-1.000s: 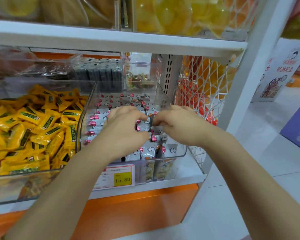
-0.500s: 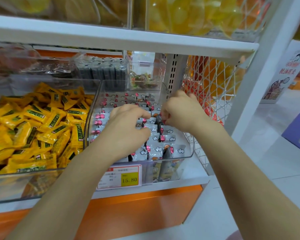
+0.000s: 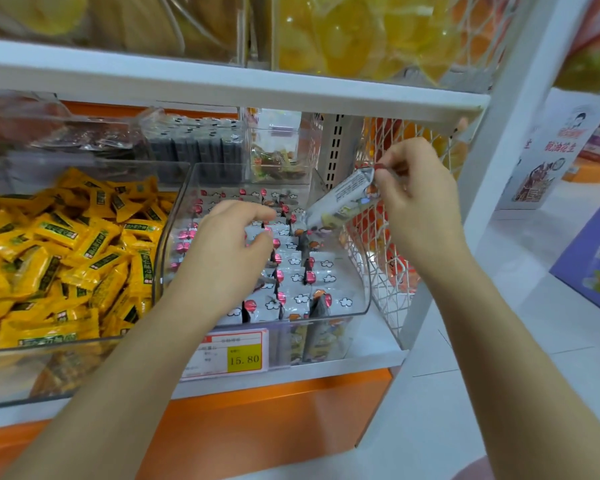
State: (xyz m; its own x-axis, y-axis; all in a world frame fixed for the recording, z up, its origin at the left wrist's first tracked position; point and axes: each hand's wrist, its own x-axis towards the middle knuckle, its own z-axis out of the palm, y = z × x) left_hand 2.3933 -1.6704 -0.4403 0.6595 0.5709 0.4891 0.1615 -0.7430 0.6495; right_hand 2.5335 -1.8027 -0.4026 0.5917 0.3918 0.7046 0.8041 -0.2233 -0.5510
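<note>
Shelf board (image 3: pixel 222 86), white, runs across above the clear bin (image 3: pixel 362 299), which is the reference for all positions below.

Heap of yellow packets (image 3: pixel 66 244): in the neighbouring clear tray just left of the bin, touching the outside of its left wall.

Clear bin: stands at the right end of the lower shelf and is filled with rows of white packets (image 3: pixel 312 282) printed with clouds and red balloons, standing on edge.

White mesh panel (image 3: pixel 388 289): just right of the bin, closing the shelf end; orange and red goods show through it.

Dark packs (image 3: pixel 201 150): in a row behind the bin, toward its left rear. A small clear box (image 3: pixel 278 161) of mixed sweets stands directly behind the bin.

Left hand (image 3: pixel 229 258): over the left half of the bin, palm down, low above the packet rows. Fingers are loosely curled, with a narrow gap between thumb and forefinger and nothing visibly held there. I cannot tell whether the fingertips touch the packets.

Right hand (image 3: pixel 416 209): above and right of the bin's right rear corner, in front of the mesh. Thumb and fingers are closed in a pinch on the upper end of a single packet (image 3: pixel 340 202).

Price tag (image 3: pixel 232 353): on the shelf edge below the bin's front; its yellow field reads 15.80.

Single packet: lifted clear of the rows, tilted, upper end at the right hand, lower end pointing down-left over the bin's right rear part.
</note>
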